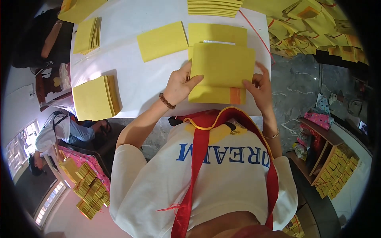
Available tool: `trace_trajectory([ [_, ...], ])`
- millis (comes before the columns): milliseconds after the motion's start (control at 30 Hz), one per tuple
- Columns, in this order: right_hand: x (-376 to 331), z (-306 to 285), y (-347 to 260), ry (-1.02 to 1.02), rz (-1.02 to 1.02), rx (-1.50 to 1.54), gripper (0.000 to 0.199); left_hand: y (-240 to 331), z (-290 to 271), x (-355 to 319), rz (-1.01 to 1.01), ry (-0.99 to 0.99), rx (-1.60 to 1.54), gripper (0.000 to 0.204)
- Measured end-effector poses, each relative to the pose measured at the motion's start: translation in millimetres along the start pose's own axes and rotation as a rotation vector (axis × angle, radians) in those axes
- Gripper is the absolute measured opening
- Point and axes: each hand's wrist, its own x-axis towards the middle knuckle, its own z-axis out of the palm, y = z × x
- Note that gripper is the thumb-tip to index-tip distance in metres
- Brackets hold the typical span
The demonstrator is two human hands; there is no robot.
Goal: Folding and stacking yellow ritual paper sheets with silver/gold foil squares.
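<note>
Between my hands is a yellow paper packet (223, 63), held flat and slightly raised over the table's near edge. My left hand (178, 85) is closed on its left edge, thumb on top and fingers behind. At the lower right corner my right hand (260, 89) grips it with the thumb, its index finger lifted beside the edge. Beneath lies more yellow paper with an orange patch (235, 95). Behind the held packet, another yellow packet (217, 32) shows, with a white strip along its near side. To their left, a single yellow packet (162, 41) rests flat.
On the white table (135, 83) stand yellow stacks at the left front (95, 99), left back (87, 35) and far edge (214, 7). A red cord (258, 35) lies at the right. Many yellow packets (313, 27) pile up beyond. Another person (49, 39) is at the far left.
</note>
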Motion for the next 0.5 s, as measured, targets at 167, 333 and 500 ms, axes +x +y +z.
trace_trajectory([
  [167, -1, 9, -4, 0.088, 0.081, 0.267, 0.032, -5, 8, 4, 0.210, 0.152, -0.040, 0.063],
  [333, 0, 3, 15, -0.055, 0.114, 0.133, 0.034, -2, 11, -4, 0.077, 0.185, 0.025, 0.072],
  [500, 1, 8, 13, -0.023, 0.108, 0.069, 0.033, 1, 7, -4, 0.034, 0.157, 0.036, 0.078],
])
